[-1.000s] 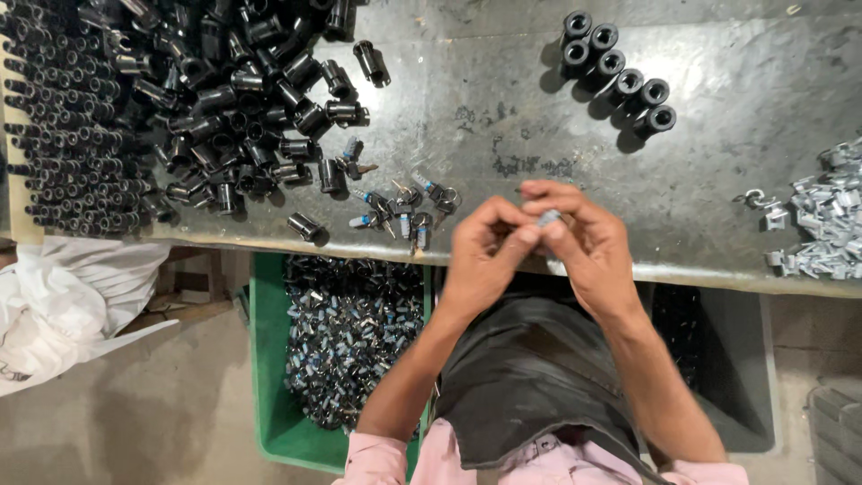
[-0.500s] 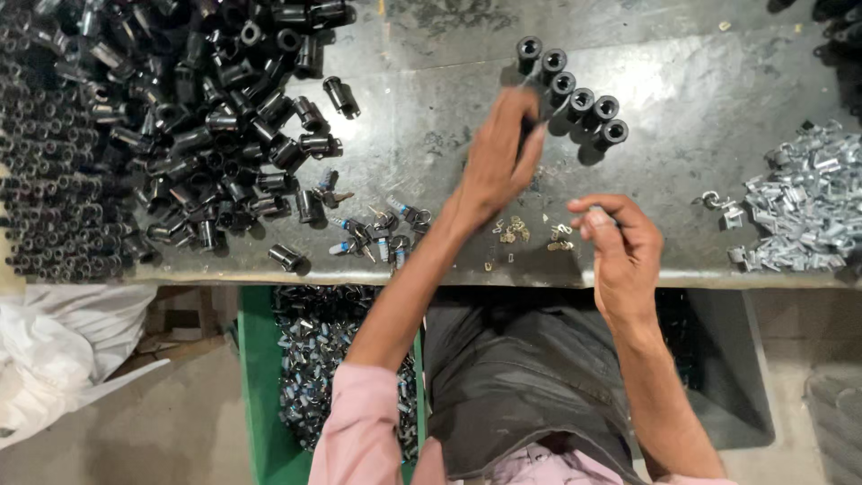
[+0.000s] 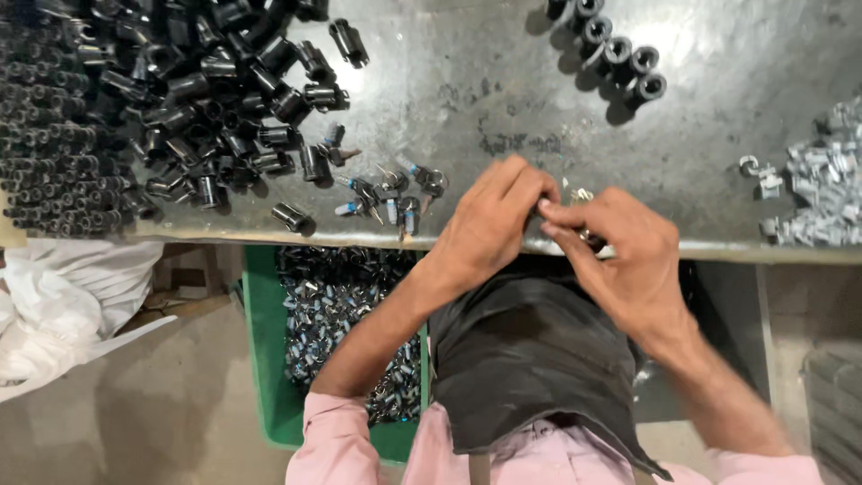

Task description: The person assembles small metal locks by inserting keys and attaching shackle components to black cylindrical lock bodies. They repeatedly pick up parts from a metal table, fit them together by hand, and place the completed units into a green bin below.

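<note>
Both hands meet at the near edge of the grey metal table (image 3: 503, 81), just right of frame centre. Left hand (image 3: 489, 224) curled, fingertips pressed against those of the right hand (image 3: 620, 256); between them a small part (image 3: 541, 208), mostly hidden, pinched by both hands; its shape cannot be told. Small loose metal bits (image 3: 579, 192) lie on the table just at 12 o'clock of the fingertips. At 9 o'clock of the hands, a scatter of small black pieces with blue and silver tips (image 3: 386, 193). Farther toward 10 o'clock, a large heap of black cylindrical sleeves (image 3: 206, 90), and at the far left edge a packed block of upright black tubes (image 3: 45, 153). At 1 o'clock, well apart, a short row of black sleeves standing on end (image 3: 615, 49). At 3 o'clock, near the right edge, a pile of silver metal clips (image 3: 822, 184). Below the table edge at 7 o'clock, a green crate (image 3: 260, 359) filled with small silver and black parts. White plastic bag (image 3: 63, 296) on the floor at far left. A dark apron (image 3: 530, 359) over a pink shirt (image 3: 359, 449) fills the bottom centre.
</note>
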